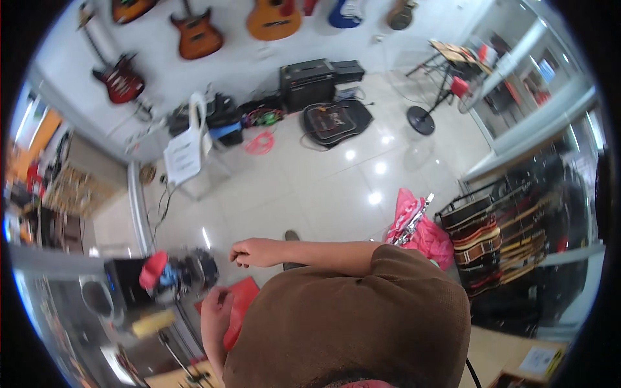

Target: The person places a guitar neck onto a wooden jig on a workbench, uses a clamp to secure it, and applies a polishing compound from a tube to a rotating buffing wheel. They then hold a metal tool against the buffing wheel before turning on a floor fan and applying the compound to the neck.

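Note:
My right hand [253,252] reaches across in front of my body toward the left, its fingers curled in with nothing visible in them. Lower and further left is my left hand [217,308], fingers loosely bent and a gap showing between them, also with nothing visible in it. A flat red surface [243,299] lies just beside and beneath the left hand; whether the hand touches it I cannot tell. Left of both hands stand a dark cluttered object [197,268] and a red and blue cloth-like bundle [154,270], both blurred.
Guitars [196,35] hang on the far wall above a black amplifier [307,84] and a gig bag [336,121]. A white plastic chair [183,157] stands front left. Pink fabric with a silvery instrument [414,223] and a guitar rack [475,242] are at right.

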`<state>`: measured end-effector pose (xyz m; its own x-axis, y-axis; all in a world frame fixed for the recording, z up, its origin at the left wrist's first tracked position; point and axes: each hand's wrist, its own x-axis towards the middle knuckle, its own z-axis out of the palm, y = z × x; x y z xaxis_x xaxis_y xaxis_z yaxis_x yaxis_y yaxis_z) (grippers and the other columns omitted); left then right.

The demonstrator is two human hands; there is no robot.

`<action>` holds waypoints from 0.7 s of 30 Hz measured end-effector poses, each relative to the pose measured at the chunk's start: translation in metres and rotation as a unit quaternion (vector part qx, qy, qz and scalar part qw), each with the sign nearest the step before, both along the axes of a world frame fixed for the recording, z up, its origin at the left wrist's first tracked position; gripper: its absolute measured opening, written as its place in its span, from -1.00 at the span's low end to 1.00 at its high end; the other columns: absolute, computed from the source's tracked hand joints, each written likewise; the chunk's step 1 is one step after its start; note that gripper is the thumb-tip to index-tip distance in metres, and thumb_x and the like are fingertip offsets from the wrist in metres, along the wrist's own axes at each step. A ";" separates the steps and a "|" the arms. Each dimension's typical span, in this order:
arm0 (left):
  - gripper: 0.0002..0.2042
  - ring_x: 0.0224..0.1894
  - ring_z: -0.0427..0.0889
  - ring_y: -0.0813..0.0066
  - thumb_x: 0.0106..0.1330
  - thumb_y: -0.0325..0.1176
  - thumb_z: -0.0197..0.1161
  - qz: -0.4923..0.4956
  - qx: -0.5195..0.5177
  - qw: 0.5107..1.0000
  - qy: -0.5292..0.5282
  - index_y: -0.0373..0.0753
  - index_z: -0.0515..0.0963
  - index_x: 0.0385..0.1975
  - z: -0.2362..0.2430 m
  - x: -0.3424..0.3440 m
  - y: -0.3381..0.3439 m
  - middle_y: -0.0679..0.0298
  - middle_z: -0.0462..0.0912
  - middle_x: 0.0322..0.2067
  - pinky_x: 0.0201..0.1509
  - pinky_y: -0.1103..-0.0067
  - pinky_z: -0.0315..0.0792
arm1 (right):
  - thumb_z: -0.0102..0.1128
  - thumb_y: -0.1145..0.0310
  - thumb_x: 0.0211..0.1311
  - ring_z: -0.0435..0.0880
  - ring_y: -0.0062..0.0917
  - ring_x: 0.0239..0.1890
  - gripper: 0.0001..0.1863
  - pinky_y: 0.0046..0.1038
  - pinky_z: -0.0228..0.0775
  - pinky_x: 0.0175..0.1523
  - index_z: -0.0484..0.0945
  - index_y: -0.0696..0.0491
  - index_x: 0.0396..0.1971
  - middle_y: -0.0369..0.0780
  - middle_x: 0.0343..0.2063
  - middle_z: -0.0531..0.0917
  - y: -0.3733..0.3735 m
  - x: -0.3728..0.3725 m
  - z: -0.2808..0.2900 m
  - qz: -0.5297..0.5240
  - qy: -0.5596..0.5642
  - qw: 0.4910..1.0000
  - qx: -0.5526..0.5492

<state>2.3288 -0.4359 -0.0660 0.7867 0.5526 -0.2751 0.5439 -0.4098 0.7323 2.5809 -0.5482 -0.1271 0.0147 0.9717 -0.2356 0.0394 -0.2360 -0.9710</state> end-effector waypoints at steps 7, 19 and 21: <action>-0.81 -0.12 0.62 0.39 0.22 -0.53 0.50 -0.259 -0.336 0.901 -0.089 -0.32 0.71 -0.19 0.086 0.220 0.066 0.23 0.70 -0.20 0.03 0.48 0.47 | 0.08 0.40 0.46 0.72 -0.48 -0.13 -0.69 -0.38 0.57 0.03 0.58 0.18 0.10 -0.16 -0.13 0.74 -0.057 0.201 0.013 -0.209 0.009 0.977 0.033; -0.78 -0.30 0.58 0.32 0.10 -0.54 0.59 -0.727 -0.237 0.637 -0.097 -0.20 0.79 -0.25 0.142 0.635 0.023 0.34 0.61 -0.47 -0.22 0.41 0.42 | 0.12 0.36 0.54 0.68 -0.51 -0.14 -0.71 -0.37 0.57 0.08 0.59 0.21 0.08 -0.20 -0.20 0.72 -0.157 0.404 0.031 -0.471 0.042 0.881 0.033; -0.78 -0.32 0.57 0.33 0.09 -0.58 0.58 -0.738 -0.155 0.627 -0.196 -0.19 0.77 -0.27 0.144 0.704 -0.007 0.34 0.58 -0.50 -0.27 0.41 0.41 | 0.12 0.36 0.52 0.70 -0.51 -0.14 -0.72 -0.37 0.57 0.08 0.60 0.19 0.07 -0.18 -0.22 0.73 -0.183 0.429 0.031 -0.534 -0.011 0.845 -0.010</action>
